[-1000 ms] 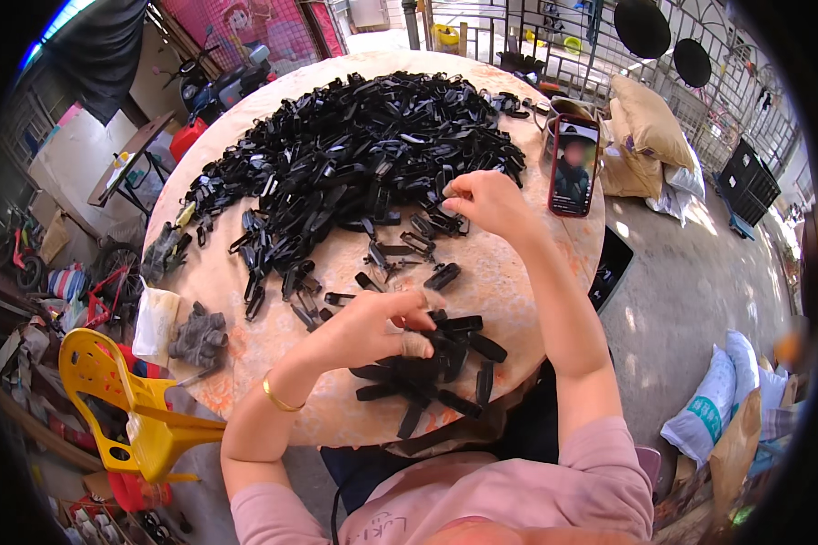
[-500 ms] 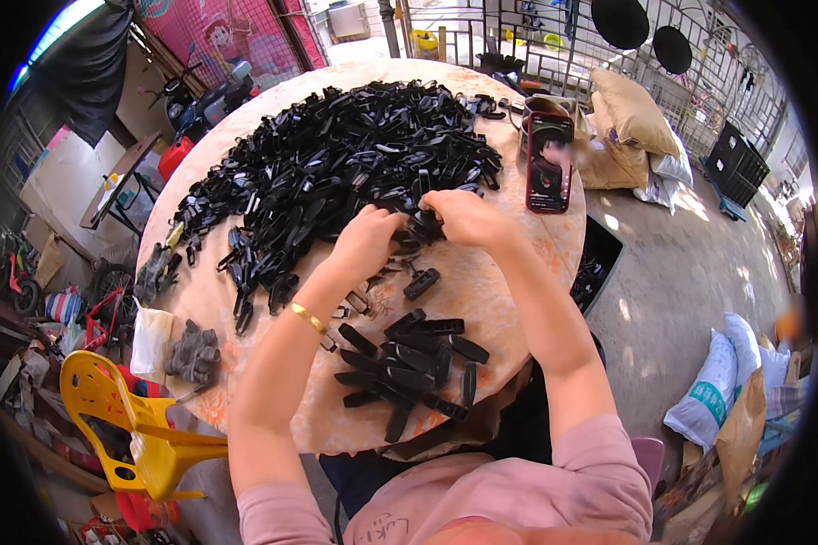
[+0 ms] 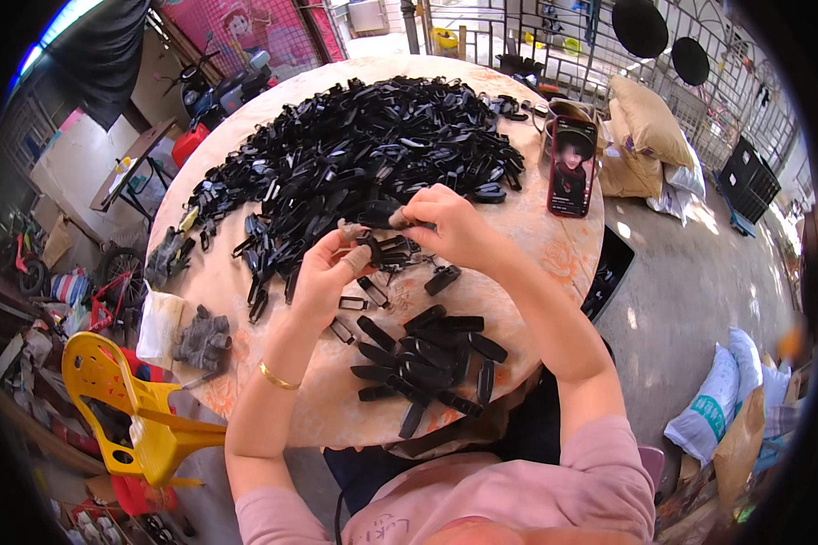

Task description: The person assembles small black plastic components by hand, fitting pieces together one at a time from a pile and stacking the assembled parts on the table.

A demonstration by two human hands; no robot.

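Observation:
Above the near edge of a large heap of small black plastic pieces [image 3: 364, 145], both my hands are raised close together. My left hand [image 3: 329, 272] is closed, thumb against fingers, on a small black plastic piece [image 3: 371, 245]; its exact kind is hard to make out. My right hand [image 3: 450, 222] has its thumb and fingers pressed together just right of it; whatever is in that pinch is hidden. Pale coverings show on some fingertips. Nearer me lies a small pile of black oblong pieces [image 3: 432, 359]. One separate black piece [image 3: 442, 279] rests between pile and heap.
The round table [image 3: 554, 263] has a patterned cover. A phone [image 3: 571, 168] with a lit screen leans at the right against a container. Dark gloves [image 3: 203, 341] and a white packet [image 3: 161, 327] lie at left, by a yellow chair [image 3: 145, 409]. Sacks [image 3: 645, 136] stand beyond.
My left hand has drawn back from the heap toward me, turned, and now shows a black piece in its fingers. My right hand has shifted slightly; the phone screen shows a different picture.

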